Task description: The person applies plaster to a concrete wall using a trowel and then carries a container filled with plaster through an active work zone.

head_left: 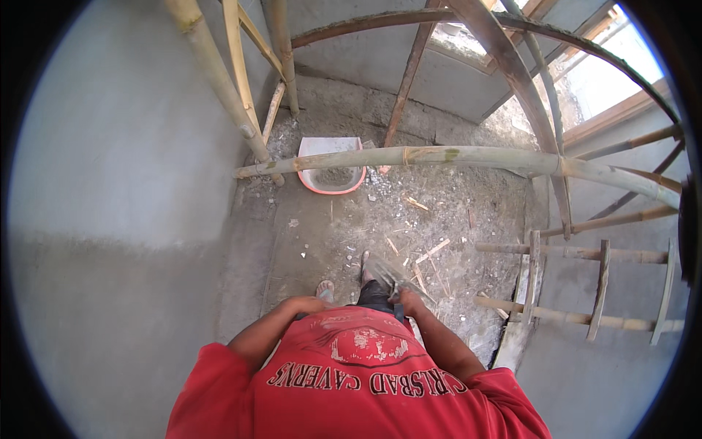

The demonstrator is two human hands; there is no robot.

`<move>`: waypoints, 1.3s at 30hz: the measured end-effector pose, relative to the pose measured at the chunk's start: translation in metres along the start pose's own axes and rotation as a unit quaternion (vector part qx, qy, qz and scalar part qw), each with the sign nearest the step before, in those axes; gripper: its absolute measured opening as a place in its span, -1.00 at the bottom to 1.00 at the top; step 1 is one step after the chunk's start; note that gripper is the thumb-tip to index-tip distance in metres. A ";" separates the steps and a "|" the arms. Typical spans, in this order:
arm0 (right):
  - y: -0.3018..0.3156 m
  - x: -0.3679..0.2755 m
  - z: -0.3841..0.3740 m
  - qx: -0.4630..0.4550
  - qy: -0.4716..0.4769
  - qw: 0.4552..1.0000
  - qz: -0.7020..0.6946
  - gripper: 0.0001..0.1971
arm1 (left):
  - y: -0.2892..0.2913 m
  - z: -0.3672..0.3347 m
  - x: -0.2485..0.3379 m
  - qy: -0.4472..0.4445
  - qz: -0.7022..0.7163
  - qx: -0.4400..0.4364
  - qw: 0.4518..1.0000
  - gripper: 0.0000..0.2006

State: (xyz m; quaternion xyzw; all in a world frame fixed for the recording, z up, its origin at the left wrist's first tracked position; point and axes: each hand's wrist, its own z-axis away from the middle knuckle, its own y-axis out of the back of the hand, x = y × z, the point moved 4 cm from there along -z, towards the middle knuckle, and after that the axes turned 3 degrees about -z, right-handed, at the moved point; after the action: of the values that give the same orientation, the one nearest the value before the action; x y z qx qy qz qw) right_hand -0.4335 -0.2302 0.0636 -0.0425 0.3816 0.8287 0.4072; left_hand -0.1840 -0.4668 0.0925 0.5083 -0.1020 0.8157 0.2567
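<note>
My right hand (409, 300) is closed around the handle of a plastering trowel (385, 271). Its flat grey blade, smeared with mortar, extends ahead of my waist over my right foot. At the lower front of my red shirt lies my left hand (311, 304), its fingers resting flat against the cloth with nothing seen in them. Further ahead on the floor sits a white tub (330, 144) with an orange-red rim, holding some grey mortar (333, 177). A bamboo pole crosses above it and hides part of it.
The bamboo pole (431, 156) spans the space ahead at a height, joined to upright poles (219, 80) on the left. A bamboo ladder (578, 317) is at the right. Wood scraps (433, 251) and rubble litter the floor. A plastered wall (110, 183), darker below, rises at left.
</note>
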 end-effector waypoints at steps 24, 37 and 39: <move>-0.150 0.050 0.153 0.078 -0.341 0.919 -0.183 -0.56 | 0.074 0.213 0.196 -0.082 0.124 -0.160 0.976 -0.73; -0.121 0.044 0.086 0.233 -0.273 0.899 -0.253 -0.56 | 0.130 0.138 0.170 0.187 -0.491 0.015 0.851 -0.43; -0.128 0.044 0.091 0.228 -0.279 0.899 -0.251 -0.55 | 0.147 0.135 0.154 0.248 -0.567 0.009 0.785 -0.42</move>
State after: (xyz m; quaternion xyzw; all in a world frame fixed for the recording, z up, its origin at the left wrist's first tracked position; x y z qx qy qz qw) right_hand -0.3502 -0.0925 0.0342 0.1902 0.4075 0.5676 0.6897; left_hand -0.2104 -0.6001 0.3046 0.2573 0.2795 0.6219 0.6848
